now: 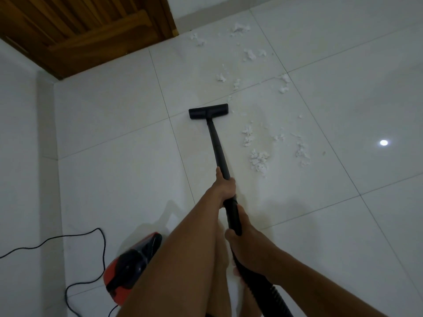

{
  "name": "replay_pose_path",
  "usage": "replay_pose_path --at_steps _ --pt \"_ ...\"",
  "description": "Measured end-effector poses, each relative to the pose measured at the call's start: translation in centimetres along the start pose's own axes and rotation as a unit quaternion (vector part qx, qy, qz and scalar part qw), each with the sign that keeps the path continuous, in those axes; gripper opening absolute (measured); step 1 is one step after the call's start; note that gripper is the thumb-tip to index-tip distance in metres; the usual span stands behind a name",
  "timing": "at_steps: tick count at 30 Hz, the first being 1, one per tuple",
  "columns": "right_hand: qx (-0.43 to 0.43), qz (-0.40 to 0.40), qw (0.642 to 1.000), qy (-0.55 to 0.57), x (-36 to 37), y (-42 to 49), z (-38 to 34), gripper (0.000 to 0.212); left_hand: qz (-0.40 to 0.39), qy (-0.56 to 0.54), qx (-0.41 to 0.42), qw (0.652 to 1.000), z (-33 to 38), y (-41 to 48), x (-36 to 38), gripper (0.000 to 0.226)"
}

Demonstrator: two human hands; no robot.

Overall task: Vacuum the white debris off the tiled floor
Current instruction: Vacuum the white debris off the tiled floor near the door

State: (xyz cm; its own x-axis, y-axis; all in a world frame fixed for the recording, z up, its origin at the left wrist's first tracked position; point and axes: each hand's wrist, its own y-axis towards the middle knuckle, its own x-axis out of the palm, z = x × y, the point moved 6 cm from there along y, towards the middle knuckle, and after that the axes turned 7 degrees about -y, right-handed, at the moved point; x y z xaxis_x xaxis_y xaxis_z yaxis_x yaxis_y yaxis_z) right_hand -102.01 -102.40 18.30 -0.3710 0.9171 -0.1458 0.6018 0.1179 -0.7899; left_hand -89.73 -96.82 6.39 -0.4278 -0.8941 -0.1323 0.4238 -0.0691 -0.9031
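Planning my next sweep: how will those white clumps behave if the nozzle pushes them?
Probably very light: the white debris looks fluffy and torn, so it may scatter ahead of the nozzle. The glossy tiled floor likely lets clumps slide.

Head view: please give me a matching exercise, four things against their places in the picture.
Things:
1 floor nozzle
2 red vacuum body
3 wooden door
4 white debris

Places:
a top left corner
b scattered on the tiles, mostly right of the wand
c bottom left
d centre, at the wand's far end

Pairs: 1-d, 2-c, 3-a, 4-b
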Motion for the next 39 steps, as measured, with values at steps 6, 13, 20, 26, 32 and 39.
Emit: replay_pose_path --at_steps 6,13,20,26,32,39 --pt "0.034 -0.023 0.999 0.025 0.0 2.5 -2.7 0.073 -0.004 0.004 0.004 1.0 2.7 1.6 -2.4 0.073" --pt "0.037 -0.011 0.999 0.034 -0.9 5.3 -7.0 0.072 -0.015 0.014 0.002 1.0 6.6 2.9 -5.2 0.073" --pt "0.041 -0.005 0.998 0.046 -1.5 7.9 -9.9 0.073 -0.02 0.012 0.001 1.0 9.6 4.2 -7.4 0.073" --pt "0.055 -0.014 0.997 0.057 -1.2 9.5 -11.1 0.072 -0.018 0.017 0.005 1.0 10.8 5.4 -8.8 0.072" --pt "0.061 -0.011 0.997 0.053 -1.4 11.1 -12.3 0.072 -0.02 0.018 0.013 1.0 12.1 6.7 -9.8 0.072" --pt "0.055 -0.011 0.998 0.042 -2.6 13.2 -14.5 0.071 -0.02 0.017 0.018 1.0 14.5 8.6 -11.2 0.073"
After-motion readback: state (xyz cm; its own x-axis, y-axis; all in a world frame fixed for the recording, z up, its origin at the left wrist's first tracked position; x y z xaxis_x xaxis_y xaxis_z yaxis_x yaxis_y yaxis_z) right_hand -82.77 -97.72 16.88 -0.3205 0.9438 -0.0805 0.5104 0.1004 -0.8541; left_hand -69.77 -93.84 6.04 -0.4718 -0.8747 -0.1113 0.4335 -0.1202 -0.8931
